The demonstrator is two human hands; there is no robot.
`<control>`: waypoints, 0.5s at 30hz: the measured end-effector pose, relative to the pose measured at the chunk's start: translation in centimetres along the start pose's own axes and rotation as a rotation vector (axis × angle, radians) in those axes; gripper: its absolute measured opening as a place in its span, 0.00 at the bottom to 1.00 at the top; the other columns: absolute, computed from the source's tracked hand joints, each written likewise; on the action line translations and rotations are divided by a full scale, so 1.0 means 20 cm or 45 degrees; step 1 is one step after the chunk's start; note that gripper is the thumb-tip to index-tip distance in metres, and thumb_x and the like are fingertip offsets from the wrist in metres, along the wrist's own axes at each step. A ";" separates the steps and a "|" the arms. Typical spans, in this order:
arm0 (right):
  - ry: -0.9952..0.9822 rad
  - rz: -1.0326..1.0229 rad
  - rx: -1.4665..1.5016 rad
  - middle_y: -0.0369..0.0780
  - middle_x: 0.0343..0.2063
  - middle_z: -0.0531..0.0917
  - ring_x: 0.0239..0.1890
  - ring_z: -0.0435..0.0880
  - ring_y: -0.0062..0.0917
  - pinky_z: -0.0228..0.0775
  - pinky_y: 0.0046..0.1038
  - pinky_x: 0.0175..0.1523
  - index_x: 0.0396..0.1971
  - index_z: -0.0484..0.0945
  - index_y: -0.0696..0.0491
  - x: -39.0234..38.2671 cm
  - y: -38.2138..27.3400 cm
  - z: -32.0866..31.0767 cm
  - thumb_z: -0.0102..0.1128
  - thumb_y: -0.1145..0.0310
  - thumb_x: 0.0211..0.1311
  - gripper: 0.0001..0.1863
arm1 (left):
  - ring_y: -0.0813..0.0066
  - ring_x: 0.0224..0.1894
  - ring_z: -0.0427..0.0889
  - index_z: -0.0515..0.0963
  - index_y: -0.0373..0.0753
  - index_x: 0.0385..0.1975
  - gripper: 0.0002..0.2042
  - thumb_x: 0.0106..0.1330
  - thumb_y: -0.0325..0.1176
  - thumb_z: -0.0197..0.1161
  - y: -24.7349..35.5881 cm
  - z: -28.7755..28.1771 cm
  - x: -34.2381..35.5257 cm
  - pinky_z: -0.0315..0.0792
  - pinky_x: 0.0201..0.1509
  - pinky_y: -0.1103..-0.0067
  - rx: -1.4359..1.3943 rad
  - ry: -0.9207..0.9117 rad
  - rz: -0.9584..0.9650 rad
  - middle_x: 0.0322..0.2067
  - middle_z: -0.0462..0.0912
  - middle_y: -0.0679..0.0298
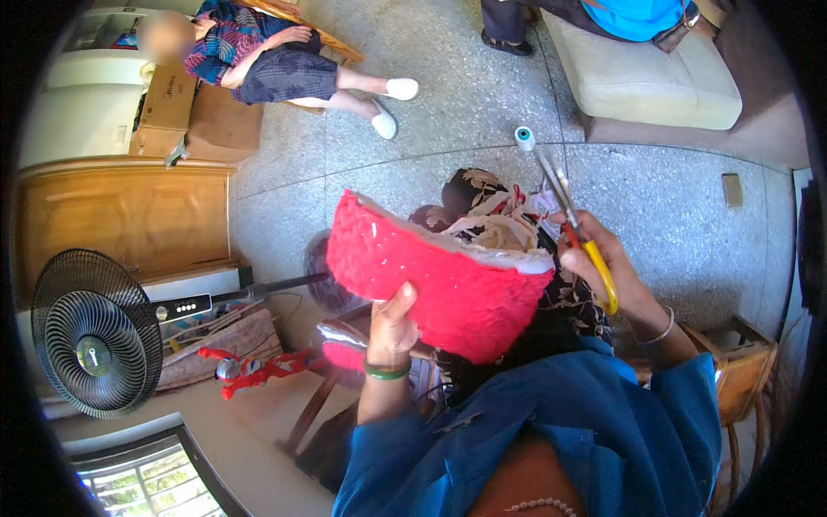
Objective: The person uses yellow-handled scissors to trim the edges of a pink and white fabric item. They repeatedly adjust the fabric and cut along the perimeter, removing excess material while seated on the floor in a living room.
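Observation:
My left hand (393,326) grips the lower left edge of a curved, bright pink-red plush piece (448,280), its thumb lying on the fuzzy face. Whitish material lines the upper edge of the piece, and some pale threads or bits cling to its front. In my right hand (613,269), to the right of the plush, is a pair of scissors (562,194) with yellow and orange-red handles. Their blades point away from me, apart from the plush. Cream and patterned dark fabric (491,228) lies over my lap behind the piece.
A thread spool (525,138) stands on the speckled floor beyond the scissors. To the left are a black fan (95,345), a red toy (254,370) and cardboard boxes (168,103). One person (276,73) sits ahead left; another (633,17) is by a pale cushioned seat (642,77). A wooden stool (745,366) stands right.

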State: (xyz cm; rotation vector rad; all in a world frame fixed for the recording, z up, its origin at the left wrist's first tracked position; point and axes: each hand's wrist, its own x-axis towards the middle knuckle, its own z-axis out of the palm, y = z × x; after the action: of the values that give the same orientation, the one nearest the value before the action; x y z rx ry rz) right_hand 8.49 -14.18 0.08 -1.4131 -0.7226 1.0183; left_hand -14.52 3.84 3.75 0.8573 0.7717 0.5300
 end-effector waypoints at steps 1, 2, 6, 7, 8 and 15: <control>0.077 -0.030 0.042 0.31 0.25 0.70 0.27 0.67 0.15 0.60 0.17 0.34 0.52 0.65 0.57 0.01 -0.01 0.01 0.57 0.53 0.59 0.28 | 0.61 0.52 0.73 0.63 0.37 0.56 0.33 0.51 0.38 0.70 0.04 0.00 -0.02 0.70 0.55 0.69 0.042 0.012 0.049 0.50 0.72 0.57; 0.099 0.155 0.127 0.32 0.23 0.70 0.25 0.67 0.14 0.58 0.16 0.31 0.51 0.65 0.58 0.00 -0.04 0.02 0.54 0.52 0.60 0.28 | 0.61 0.52 0.73 0.63 0.36 0.57 0.34 0.51 0.38 0.70 0.10 0.00 -0.04 0.70 0.55 0.69 0.083 0.025 0.097 0.50 0.72 0.56; 0.170 0.092 0.330 0.33 0.20 0.72 0.21 0.69 0.13 0.62 0.17 0.25 0.49 0.66 0.59 0.04 -0.08 0.04 0.54 0.61 0.61 0.22 | 0.59 0.50 0.73 0.61 0.33 0.57 0.34 0.51 0.36 0.69 0.30 0.06 -0.14 0.69 0.55 0.65 0.319 0.113 0.465 0.50 0.71 0.54; 0.144 0.096 0.363 0.34 0.21 0.73 0.21 0.70 0.14 0.61 0.17 0.26 0.49 0.66 0.60 0.05 -0.10 0.05 0.53 0.58 0.61 0.24 | 0.59 0.50 0.73 0.61 0.33 0.57 0.34 0.52 0.36 0.69 0.34 0.09 -0.16 0.69 0.55 0.65 0.392 0.157 0.573 0.50 0.71 0.54; 0.118 0.100 0.397 0.35 0.22 0.74 0.22 0.70 0.15 0.61 0.18 0.26 0.50 0.65 0.60 0.07 -0.12 0.07 0.53 0.56 0.61 0.25 | 0.60 0.50 0.73 0.61 0.33 0.57 0.32 0.53 0.35 0.68 0.35 0.10 -0.17 0.68 0.55 0.65 0.463 0.188 0.698 0.50 0.71 0.54; -0.494 0.241 0.924 0.49 0.44 0.76 0.44 0.78 0.35 0.72 0.36 0.43 0.59 0.58 0.54 0.24 0.06 0.22 0.40 0.40 0.63 0.35 | 0.62 0.57 0.65 0.68 0.35 0.54 0.21 0.60 0.31 0.58 -0.03 -0.27 0.00 0.56 0.62 0.66 0.456 -0.111 0.918 0.55 0.68 0.58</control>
State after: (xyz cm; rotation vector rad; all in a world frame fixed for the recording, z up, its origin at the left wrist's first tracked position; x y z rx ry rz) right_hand 6.48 -8.22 -1.58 -0.6641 -0.4180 1.5351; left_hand -18.70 5.99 0.93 1.4962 0.4633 0.9973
